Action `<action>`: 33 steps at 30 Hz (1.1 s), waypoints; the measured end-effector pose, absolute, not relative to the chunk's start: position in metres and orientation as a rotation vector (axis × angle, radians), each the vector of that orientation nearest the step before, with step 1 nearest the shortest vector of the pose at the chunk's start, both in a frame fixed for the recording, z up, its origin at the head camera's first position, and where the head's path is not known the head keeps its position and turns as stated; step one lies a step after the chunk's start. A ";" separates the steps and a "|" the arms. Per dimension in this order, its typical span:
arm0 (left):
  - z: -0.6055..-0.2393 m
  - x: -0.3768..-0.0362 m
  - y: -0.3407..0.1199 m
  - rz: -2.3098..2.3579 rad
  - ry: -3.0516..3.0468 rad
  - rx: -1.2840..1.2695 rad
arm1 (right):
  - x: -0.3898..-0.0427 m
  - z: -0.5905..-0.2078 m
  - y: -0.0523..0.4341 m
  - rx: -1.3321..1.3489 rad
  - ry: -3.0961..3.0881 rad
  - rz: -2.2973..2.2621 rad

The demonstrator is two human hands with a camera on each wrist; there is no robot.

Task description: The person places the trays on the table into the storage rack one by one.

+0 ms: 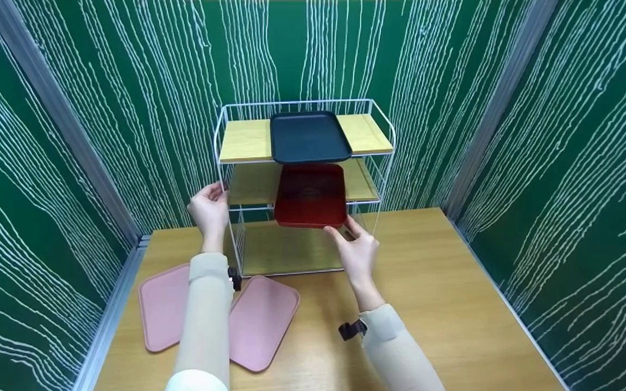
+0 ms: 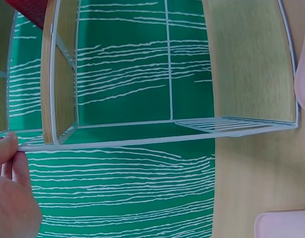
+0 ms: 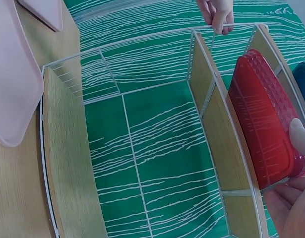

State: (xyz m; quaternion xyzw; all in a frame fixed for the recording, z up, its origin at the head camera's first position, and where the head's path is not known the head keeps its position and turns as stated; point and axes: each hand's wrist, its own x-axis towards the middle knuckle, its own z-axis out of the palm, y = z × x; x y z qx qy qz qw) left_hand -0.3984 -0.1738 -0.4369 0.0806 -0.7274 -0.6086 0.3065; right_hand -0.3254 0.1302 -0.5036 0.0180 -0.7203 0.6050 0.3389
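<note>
A red tray [image 1: 311,209] with raised sides juts out over the front of the rack's middle shelf [image 1: 253,183]. My right hand [image 1: 357,251] pinches its front right corner, thumb on one side and fingers beneath, as the right wrist view shows the tray [image 3: 261,124] from below. At the left, my left hand [image 1: 210,210] grips the white wire upright of the rack [image 1: 230,228]; the left wrist view has the fingertips of that hand [image 2: 11,173] around the wire. A dark blue tray [image 1: 310,137] lies on the top shelf, overhanging its front edge.
Two pink trays lie on the wooden table [image 1: 443,304]: one pink tray [image 1: 163,307] at the left, another pink tray [image 1: 264,323] before the rack, both partly behind my left arm. Green walls [image 1: 574,163] with white lines enclose the table on three sides.
</note>
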 end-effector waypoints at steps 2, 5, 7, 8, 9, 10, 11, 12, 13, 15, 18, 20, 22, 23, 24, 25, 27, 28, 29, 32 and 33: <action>-0.437 -0.398 -0.173 -1.611 -1.927 0.212 | -0.327 -0.504 0.131 0.058 -1.869 1.577; -0.437 -0.399 -0.173 -1.609 -1.921 0.210 | -0.331 -0.503 0.131 0.070 -1.864 1.577; -0.437 -0.400 -0.173 -1.597 -1.919 0.211 | -0.334 -0.503 0.132 0.077 -1.865 1.578; -0.437 -0.400 -0.173 -1.589 -1.920 0.211 | -0.335 -0.503 0.132 0.079 -1.866 1.581; -0.437 -0.401 -0.173 -1.585 -1.919 0.211 | -0.337 -0.503 0.133 0.082 -1.868 1.580; -0.436 -0.401 -0.173 -1.579 -1.920 0.211 | -0.339 -0.503 0.133 0.084 -1.870 1.581; -0.436 -0.402 -0.174 -1.573 -1.922 0.210 | -0.340 -0.502 0.134 0.085 -1.871 1.583; -0.436 -0.402 -0.174 -1.569 -1.923 0.207 | -0.342 -0.502 0.135 0.086 -1.872 1.583; -0.436 -0.402 -0.174 -1.564 -1.927 0.206 | -0.345 -0.502 0.135 0.088 -1.874 1.584; -0.436 -0.403 -0.174 -1.559 -1.926 0.202 | -0.349 -0.502 0.136 0.096 -1.881 1.577; -0.436 -0.402 -0.175 -1.547 -1.929 0.203 | -0.354 -0.502 0.137 0.109 -1.895 1.552; -0.436 -0.401 -0.175 -1.542 -1.934 0.201 | -0.357 -0.501 0.138 0.113 -1.915 1.514; -0.436 -0.401 -0.176 -1.544 -1.936 0.197 | -0.360 -0.501 0.139 0.109 -1.940 1.470; -0.437 -0.401 -0.176 -1.549 -1.936 0.193 | -0.361 -0.501 0.139 0.107 -1.953 1.445; -0.437 -0.401 -0.176 -1.557 -1.935 0.190 | -0.362 -0.501 0.139 0.104 -1.963 1.427; -0.438 -0.401 -0.176 -1.567 -1.931 0.186 | -0.363 -0.501 0.139 0.100 -1.971 1.418; -0.438 -0.401 -0.176 -1.578 -1.932 0.185 | -0.365 -0.500 0.140 0.091 -1.986 1.406; -0.439 -0.401 -0.175 -1.583 -1.934 0.184 | -0.366 -0.500 0.140 0.084 -1.992 1.401; -0.439 -0.401 -0.175 -1.584 -1.937 0.186 | -0.367 -0.500 0.140 0.078 -1.997 1.401; -0.440 -0.401 -0.175 -1.567 -1.949 0.196 | -0.370 -0.501 0.141 0.057 -2.010 1.400; -0.440 -0.401 -0.175 -1.561 -1.950 0.197 | -0.370 -0.501 0.141 0.051 -2.012 1.400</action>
